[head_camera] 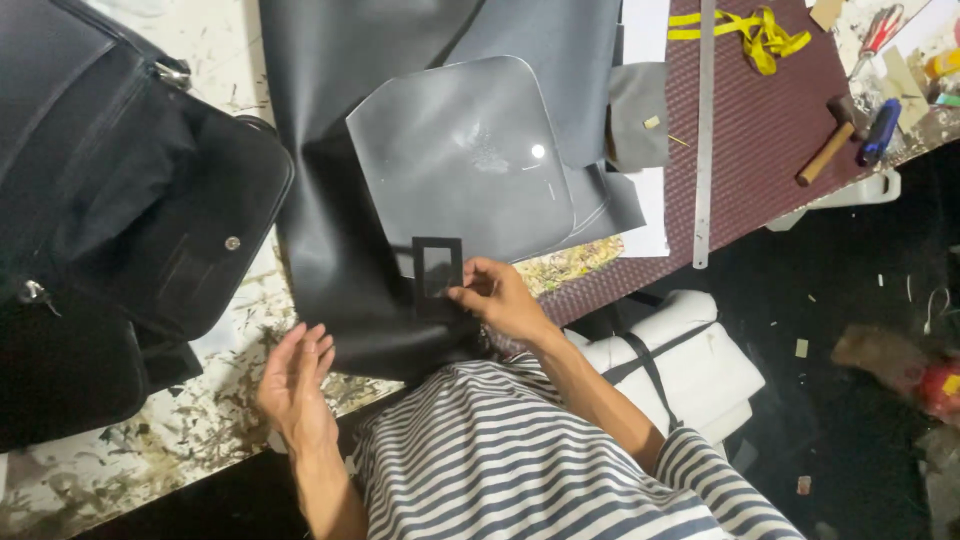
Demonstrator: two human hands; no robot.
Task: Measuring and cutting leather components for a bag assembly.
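Fingers (468, 292) of the right hand (500, 300) pinch a black frame (437, 276) on leather (340, 250)

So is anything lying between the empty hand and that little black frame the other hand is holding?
Nothing visible: only flat black leather sheet lies between the open left hand and the rectangular black frame, which the right hand pinches.

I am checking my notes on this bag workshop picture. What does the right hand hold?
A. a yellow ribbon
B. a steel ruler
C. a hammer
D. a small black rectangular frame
D: the right hand pinches the small black frame over the dark leather, while the hammer, ribbon and ruler lie far off on the mat.
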